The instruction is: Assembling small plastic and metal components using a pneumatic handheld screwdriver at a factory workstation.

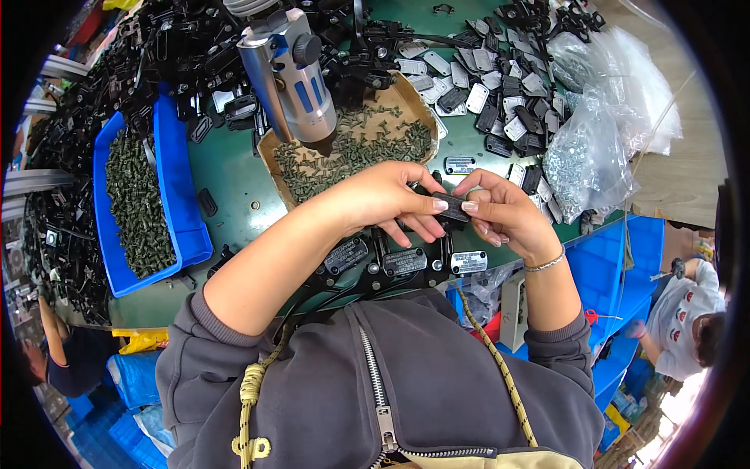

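Note:
Between my two hands, a small black rectangular cover plate [451,208] with raised lettering is held above the near edge of the bench. My left hand [391,197] pinches its left end between thumb and fingers, the other fingers loosely bent. At the right end, the thumb and fingertips of my right hand [504,209] grip the same plate. Just below lie black lever assemblies with rectangular covers: a dark cover [405,263] in the middle, another dark cover [345,255] to its left and a silver cover [469,263] to the right.
A silver and blue power screwdriver [305,94] hangs over a cardboard tray [272,156] of screws. Left stands a blue bin [176,156] of screws. Loose covers [476,98], black levers [164,59] and plastic bags [582,156] crowd the green bench. Another person [687,320] is at far right.

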`<state>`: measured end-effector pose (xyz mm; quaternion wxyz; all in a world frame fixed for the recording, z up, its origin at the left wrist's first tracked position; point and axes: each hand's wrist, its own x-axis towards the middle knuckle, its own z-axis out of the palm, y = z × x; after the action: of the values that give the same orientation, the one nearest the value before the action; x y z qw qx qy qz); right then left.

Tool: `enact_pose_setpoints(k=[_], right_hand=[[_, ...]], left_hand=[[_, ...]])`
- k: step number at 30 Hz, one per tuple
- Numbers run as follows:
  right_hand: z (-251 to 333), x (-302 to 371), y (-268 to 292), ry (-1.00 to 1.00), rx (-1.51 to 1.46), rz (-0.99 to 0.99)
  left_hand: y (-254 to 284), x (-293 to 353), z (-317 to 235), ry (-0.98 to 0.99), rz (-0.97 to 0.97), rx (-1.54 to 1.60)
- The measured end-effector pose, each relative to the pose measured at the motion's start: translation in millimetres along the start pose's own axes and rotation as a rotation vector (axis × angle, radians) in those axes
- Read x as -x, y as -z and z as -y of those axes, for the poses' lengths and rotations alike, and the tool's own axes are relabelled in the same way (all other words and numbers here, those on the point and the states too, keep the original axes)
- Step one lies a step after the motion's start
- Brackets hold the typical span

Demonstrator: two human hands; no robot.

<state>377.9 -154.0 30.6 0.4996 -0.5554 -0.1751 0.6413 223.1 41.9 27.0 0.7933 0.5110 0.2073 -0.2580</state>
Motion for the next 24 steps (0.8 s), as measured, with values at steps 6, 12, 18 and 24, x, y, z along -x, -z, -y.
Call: enact_pose_setpoints(k=[6,12,18,24], right_hand=[[51,-14,4,-0.07,0.488,0.046],[51,-108,-10,0.894,1.272,-0.104],[40,-152,-28,0.626,1.598,0.107],[44,-152,-25,0.705,1.397,0.08]], left_hand=[[-8,4,0,-0.038,-0.026,-0.1],[30,11,-6,-0.236,-0.489,-0.335],[53,7,30,-0.457,-0.973,-1.342],[63,9,23,-0.29,-0.873,-1.215]])
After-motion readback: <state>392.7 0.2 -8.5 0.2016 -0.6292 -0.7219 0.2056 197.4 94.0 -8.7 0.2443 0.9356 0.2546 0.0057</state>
